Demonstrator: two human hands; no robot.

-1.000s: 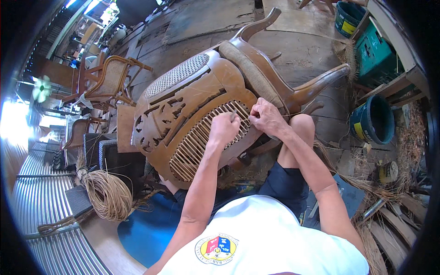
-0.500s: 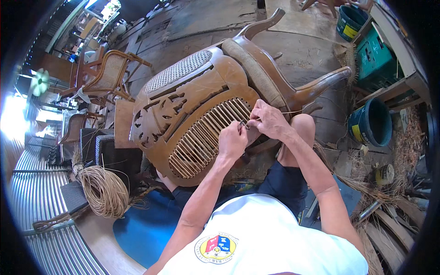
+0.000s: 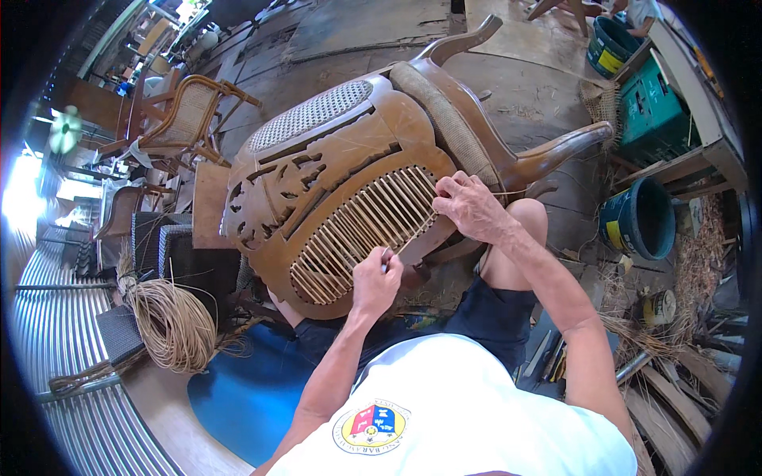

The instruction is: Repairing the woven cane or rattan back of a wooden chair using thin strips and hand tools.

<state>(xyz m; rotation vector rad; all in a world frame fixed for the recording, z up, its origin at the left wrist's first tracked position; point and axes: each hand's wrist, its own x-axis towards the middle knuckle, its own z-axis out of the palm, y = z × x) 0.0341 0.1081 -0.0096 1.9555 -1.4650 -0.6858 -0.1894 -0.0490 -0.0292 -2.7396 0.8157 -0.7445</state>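
A carved wooden chair (image 3: pixel 317 186) lies tipped over before me. One oval opening in its backrest is strung with a row of parallel cane strips (image 3: pixel 361 230). At the near edge of that opening my left hand (image 3: pixel 375 284) is closed in a pinch on a thin cane strand; a small dark, shiny thing at its fingertips is too small to name. Farther right, my right hand (image 3: pixel 474 210) pinches the strand beside the opening's right end. A loose strand end sticks out to the right behind that hand. Woven cane (image 3: pixel 313 115) fills the backrest's other oval.
A coil of cane (image 3: pixel 175 325) hangs at the left near corrugated metal sheeting. Another cane-backed chair (image 3: pixel 186 119) stands at the far left. To the right are a dark bucket (image 3: pixel 639 218), a green crate (image 3: pixel 652 111) and scattered fibre scraps. Part of another person shows at the far right.
My left hand has moved left and nearer to me, away from my right hand, so the gap between them is wider. The right hand has barely moved.
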